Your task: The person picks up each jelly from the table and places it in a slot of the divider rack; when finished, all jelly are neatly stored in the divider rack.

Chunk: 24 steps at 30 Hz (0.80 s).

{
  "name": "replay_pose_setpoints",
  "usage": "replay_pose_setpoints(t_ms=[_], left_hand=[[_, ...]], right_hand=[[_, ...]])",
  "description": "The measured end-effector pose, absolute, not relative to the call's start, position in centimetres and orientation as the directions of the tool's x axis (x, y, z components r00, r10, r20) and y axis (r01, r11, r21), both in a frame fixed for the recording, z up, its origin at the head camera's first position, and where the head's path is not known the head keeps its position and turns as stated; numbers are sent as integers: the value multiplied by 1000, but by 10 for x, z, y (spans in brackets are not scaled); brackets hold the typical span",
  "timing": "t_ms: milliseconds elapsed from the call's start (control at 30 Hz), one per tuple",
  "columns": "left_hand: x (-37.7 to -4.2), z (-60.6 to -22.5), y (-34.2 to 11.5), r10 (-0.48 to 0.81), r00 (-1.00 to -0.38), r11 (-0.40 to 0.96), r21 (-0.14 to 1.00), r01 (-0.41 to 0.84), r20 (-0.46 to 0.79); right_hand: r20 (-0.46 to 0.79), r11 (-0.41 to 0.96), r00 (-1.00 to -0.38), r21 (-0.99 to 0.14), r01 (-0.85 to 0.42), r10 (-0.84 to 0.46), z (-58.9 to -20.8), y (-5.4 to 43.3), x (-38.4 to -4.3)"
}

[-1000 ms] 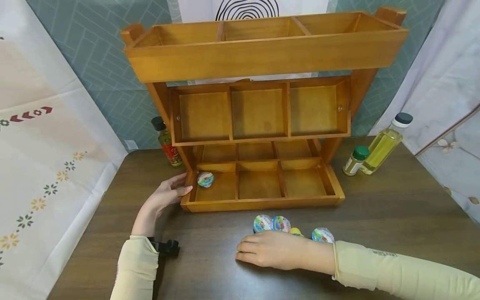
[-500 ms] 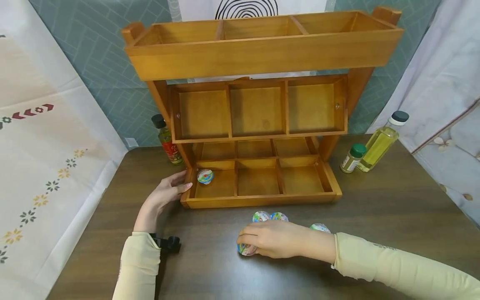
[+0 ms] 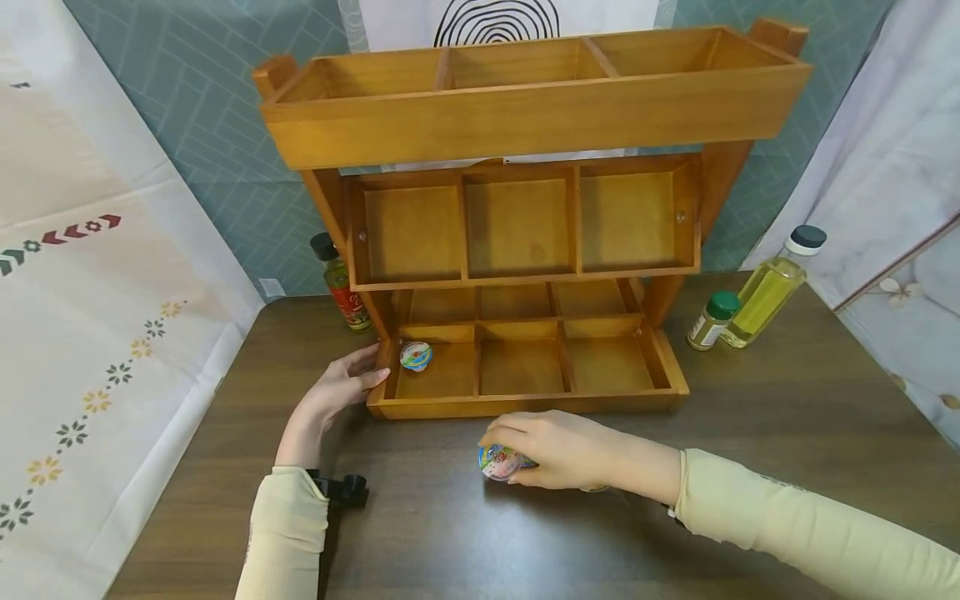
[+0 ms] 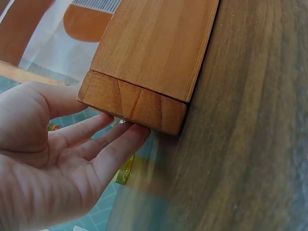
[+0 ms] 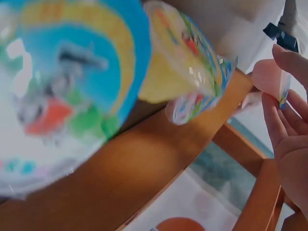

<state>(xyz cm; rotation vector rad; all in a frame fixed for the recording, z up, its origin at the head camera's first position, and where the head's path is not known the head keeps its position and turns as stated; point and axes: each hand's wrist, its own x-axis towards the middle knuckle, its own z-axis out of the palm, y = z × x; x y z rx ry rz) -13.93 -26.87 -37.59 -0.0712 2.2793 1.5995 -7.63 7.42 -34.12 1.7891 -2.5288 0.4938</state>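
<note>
My right hand [image 3: 562,450] pinches a small jelly cup [image 3: 498,462] with a printed foil lid, just in front of the rack; its body looks pink in the right wrist view. More jelly cups stand close to that wrist: a blurred large lid [image 5: 72,91], a yellow cup [image 5: 178,62] and another lid [image 5: 188,107]. In the head view the hand and forearm mostly hide them. My left hand [image 3: 337,390] grips the lower left end of the wooden rack [image 3: 525,406], thumb on one side, fingers on the other. One jelly cup [image 3: 416,357] lies in the bottom-left compartment.
The rack has three tiers of divided compartments, with the top tray [image 3: 525,117] overhanging. A red-labelled bottle [image 3: 347,287] stands behind it on the left. A green-capped jar [image 3: 712,321] and an oil bottle [image 3: 772,287] stand on the right.
My right hand has taken hold of a jelly cup and moved slightly toward the rack, its fingers now around the cup. My left hand stays at the rack's left end.
</note>
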Motion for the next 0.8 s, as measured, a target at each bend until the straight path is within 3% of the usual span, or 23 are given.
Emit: replay_pose_setpoints(t_ms=[100, 367, 800], left_hand=[[-138, -375, -269, 146, -940, 354, 904, -241, -308], [-137, -376, -264, 131, -944, 342, 908, -244, -303], [-138, -378, -269, 142, -948, 346, 911, -223, -286]], right_hand=[[182, 330, -395, -306, -893, -901, -337, 73, -81], [117, 453, -589, -526, -720, -799, -332, 63, -92], [161, 468, -638, -552, -690, -753, -322, 36, -123]])
